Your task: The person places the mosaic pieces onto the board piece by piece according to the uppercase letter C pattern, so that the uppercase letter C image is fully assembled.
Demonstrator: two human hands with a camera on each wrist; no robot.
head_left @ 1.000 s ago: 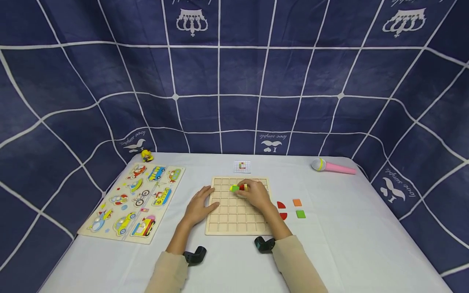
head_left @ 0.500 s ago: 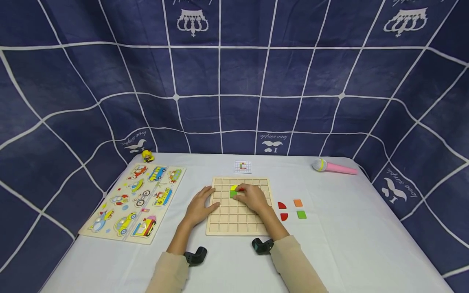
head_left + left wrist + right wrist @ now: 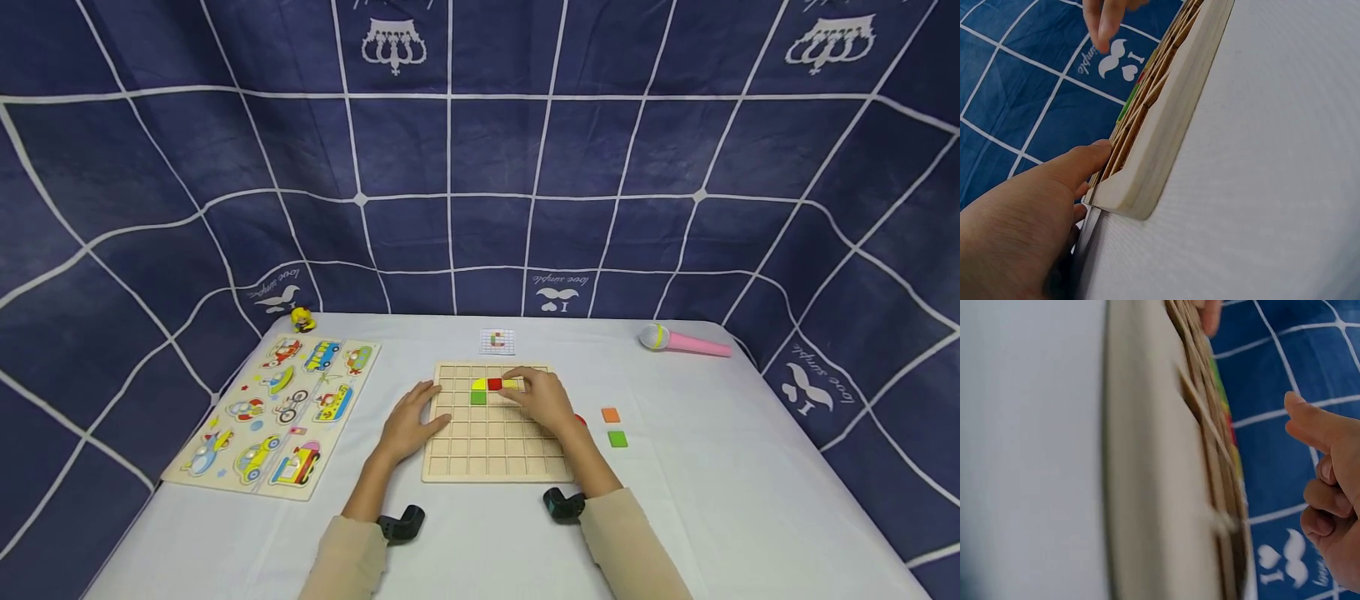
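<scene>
A wooden grid board (image 3: 480, 450) lies before me, holding a yellow rounded piece (image 3: 479, 384), a green square (image 3: 478, 398), a red square (image 3: 494, 384) and another yellow piece (image 3: 510, 384). Along the board's left edge rests my left hand (image 3: 407, 423), fingers spread; its thumb (image 3: 1094, 152) touches the rim in the left wrist view. My right hand (image 3: 546, 402) hovers over the upper right of the board, index finger and thumb beside the second yellow piece. Nothing shows between those fingertips (image 3: 1294, 400) in the right wrist view, where the other fingers are loosely curled.
Right of the board lie an orange square (image 3: 611, 415), a green square (image 3: 617, 439) and a red piece (image 3: 581, 420) partly covered by my forearm. A pattern card (image 3: 497, 342) sits behind the board. Further out are a vehicle puzzle (image 3: 277, 408), a figurine (image 3: 302, 319) and a pink microphone (image 3: 693, 344).
My right hand has moved from the red and green squares toward the right, uncovering the red square. The green square now lies below the first yellow piece. My left hand stays put.
</scene>
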